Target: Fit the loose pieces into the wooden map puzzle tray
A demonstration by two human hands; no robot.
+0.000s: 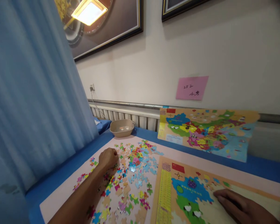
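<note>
My left hand (109, 158) is closed, its fingers curled over the far left of a spread of loose jigsaw pieces (140, 180). What it holds, if anything, is hidden. At the lower right, my right hand (241, 203) lies on a partly filled map puzzle (189, 191), its fingers stretched over the bare area. Nothing shows in it. Its fingertips are near the blue section's right edge and a few small pieces (210, 185). The puzzle's left side has a yellow strip, a red flag and blue and green areas.
A beige plastic basin (122, 128) with a few pieces inside stands at the back. A printed map sheet (205, 132) leans against the wall and radiator (144, 121). A blue curtain (42, 87) hangs on the left. Pink paper (60, 196) covers part of the blue table.
</note>
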